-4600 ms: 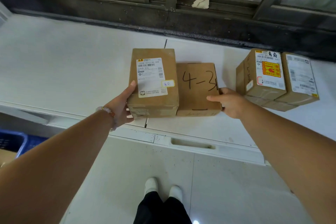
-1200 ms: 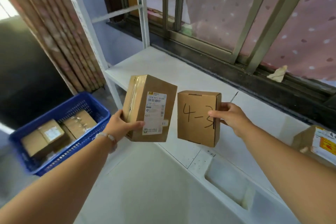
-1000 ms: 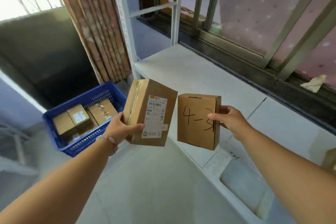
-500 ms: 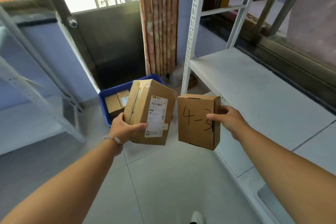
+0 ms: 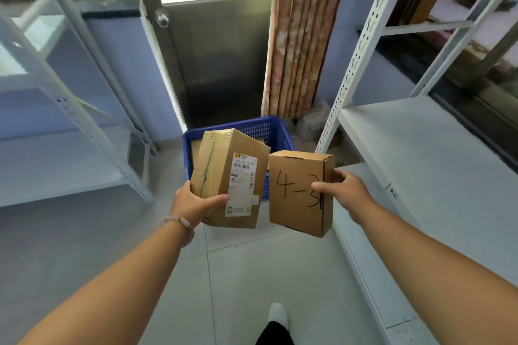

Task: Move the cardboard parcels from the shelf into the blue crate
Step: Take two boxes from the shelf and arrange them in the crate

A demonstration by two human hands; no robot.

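I see the left hand [image 5: 193, 202] gripping a taped brown cardboard parcel with white label [image 5: 229, 176], the right hand [image 5: 346, 190] a plain brown one marked "4-3" [image 5: 300, 190]; both overlap the blue plastic crate [image 5: 276, 131]'s near rim, bare floor [image 5: 252, 274] below.

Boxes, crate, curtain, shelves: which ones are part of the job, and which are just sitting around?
Part of the job:
- labelled parcel in the left hand
- parcel marked 4-3 in the right hand
- blue crate
- white shelf

Just there:
- curtain
- metal door
- grey rack
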